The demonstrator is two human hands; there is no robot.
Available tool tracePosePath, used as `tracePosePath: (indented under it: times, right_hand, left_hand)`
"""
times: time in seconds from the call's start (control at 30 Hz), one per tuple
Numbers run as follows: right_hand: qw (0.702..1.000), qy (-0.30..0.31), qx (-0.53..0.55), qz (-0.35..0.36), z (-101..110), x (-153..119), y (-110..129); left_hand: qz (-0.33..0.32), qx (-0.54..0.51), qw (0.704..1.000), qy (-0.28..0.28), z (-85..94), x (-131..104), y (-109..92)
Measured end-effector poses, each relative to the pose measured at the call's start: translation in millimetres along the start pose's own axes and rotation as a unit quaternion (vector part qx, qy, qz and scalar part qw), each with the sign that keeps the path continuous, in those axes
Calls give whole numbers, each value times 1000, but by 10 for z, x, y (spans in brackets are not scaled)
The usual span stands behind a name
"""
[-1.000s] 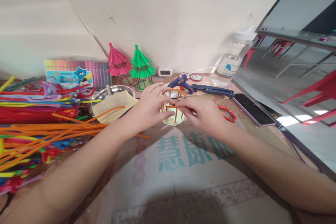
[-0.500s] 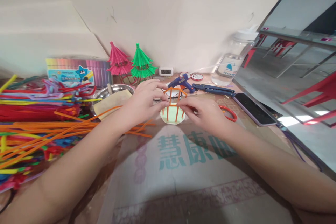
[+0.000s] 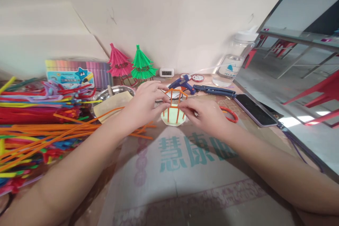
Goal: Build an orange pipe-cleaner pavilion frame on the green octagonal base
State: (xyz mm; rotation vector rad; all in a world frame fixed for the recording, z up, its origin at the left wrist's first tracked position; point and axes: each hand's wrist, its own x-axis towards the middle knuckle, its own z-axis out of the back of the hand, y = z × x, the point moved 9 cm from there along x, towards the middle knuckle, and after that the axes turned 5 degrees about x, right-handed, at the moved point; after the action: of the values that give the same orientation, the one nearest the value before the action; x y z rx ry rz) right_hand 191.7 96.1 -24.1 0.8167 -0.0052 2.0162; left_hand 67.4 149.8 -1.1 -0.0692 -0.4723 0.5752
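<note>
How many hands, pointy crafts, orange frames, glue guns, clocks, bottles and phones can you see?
Hands: 2 (left hand, right hand)
Pointy crafts: 2 (pink one, green one)
Orange frame: 1
Glue gun: 1
Clock: 1
Bottle: 1
Phone: 1
Total: 9

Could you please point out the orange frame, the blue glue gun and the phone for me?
Orange frame (image 3: pixel 174 106): head view, on its near top crossbar, between the hands.
Blue glue gun (image 3: pixel 182 84): head view, on its body.
Phone (image 3: pixel 255 110): head view, on its dark screen.
</note>
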Motion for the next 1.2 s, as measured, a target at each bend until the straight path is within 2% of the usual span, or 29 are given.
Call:
tracePosePath:
  times: [0.1, 0.27, 0.4, 0.67, 0.93, 1.07, 1.2]
  right_hand:
    - [1000, -3, -9, 5, -1, -3, 2]
    - [1000, -5, -11, 11, -1, -4, 11]
    - [999, -16, -14, 23, 7, -11, 25]
    - [999, -5, -32, 10, -28, -10, -14]
    - [998, -5, -55, -16, -86, 1, -2]
    - [996, -47, -76, -7, -7, 9, 37]
    - [989, -100, -105, 38, 161, 5, 135]
  left_hand:
    - [-5, -1, 1000, -21, -8, -9, -64]
    - [-2, -4, 999, -48, -161, -17, -129]
    - [-7, -11, 997, -72, -215, -28, -144]
    - [-9, 16, 995, -102, -121, -41, -175]
    - [-16, 11, 995, -100, -141, -40, -145]
    - [-16, 17, 995, -93, -88, -31, -206]
    - [-22, 17, 993, -119, 34, -58, -306]
